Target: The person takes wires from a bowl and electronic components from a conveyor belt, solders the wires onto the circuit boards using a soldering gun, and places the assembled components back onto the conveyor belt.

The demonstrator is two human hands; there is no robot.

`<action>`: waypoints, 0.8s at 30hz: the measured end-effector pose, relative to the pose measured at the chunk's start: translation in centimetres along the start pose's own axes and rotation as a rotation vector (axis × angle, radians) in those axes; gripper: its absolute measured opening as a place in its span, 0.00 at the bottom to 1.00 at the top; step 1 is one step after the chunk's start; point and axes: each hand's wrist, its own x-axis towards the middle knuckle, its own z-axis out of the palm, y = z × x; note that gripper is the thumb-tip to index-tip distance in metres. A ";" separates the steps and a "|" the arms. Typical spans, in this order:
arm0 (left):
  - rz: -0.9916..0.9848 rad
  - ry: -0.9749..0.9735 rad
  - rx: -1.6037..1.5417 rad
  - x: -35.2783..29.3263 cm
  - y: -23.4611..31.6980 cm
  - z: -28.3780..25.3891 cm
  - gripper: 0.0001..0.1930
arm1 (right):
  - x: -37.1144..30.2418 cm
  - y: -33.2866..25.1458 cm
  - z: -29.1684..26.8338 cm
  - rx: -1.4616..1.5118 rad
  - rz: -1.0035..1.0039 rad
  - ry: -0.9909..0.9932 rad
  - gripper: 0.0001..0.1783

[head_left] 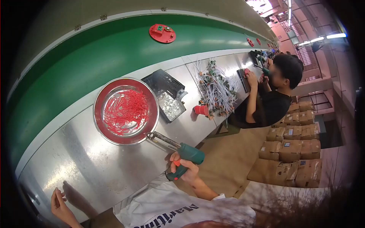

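Note:
My right hand (188, 171) is closed around the handle of a green soldering gun (191, 153), a finger by its red trigger. The gun's long metal nose points up and left, its tip close to the near right rim of a steel bowl (98, 125). Inside that bowl lies a loose heap of thin red wires (127, 110). My left hand (59, 203) is low at the left over the metal table, its fingers loosely bent and partly apart, with nothing visible in them.
Right of the bowl stands a black tray (167, 89) with small shiny pieces. Beyond it are a red spool (201, 110) and a pile of white-wired parts (220, 89). A red disc with circuit parts (162, 33) lies on the green belt. A co-worker (268, 98) sits right, near stacked cartons (291, 150).

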 end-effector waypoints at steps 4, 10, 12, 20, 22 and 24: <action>-0.023 0.022 0.019 -0.8 3.2 1.1 0.13 | 0.0 -0.1 0.0 0.015 -0.017 -0.001 0.13; 0.004 0.051 -0.110 -0.6 1.7 1.2 0.18 | -0.1 -0.3 -0.2 -0.020 0.019 0.017 0.15; 0.016 0.031 -0.120 -0.9 3.7 0.8 0.19 | -0.2 -0.2 -0.3 -0.061 0.039 0.031 0.18; 0.111 0.048 0.129 -2.1 9.0 1.1 0.30 | 0.0 -0.1 0.1 0.054 0.000 -0.016 0.13; 0.070 0.028 0.079 -0.9 2.4 0.5 0.25 | 0.0 -0.3 0.1 0.059 0.002 -0.016 0.13; 0.025 0.007 0.025 -0.5 0.2 0.5 0.19 | 0.0 -0.2 0.2 0.058 0.004 -0.017 0.13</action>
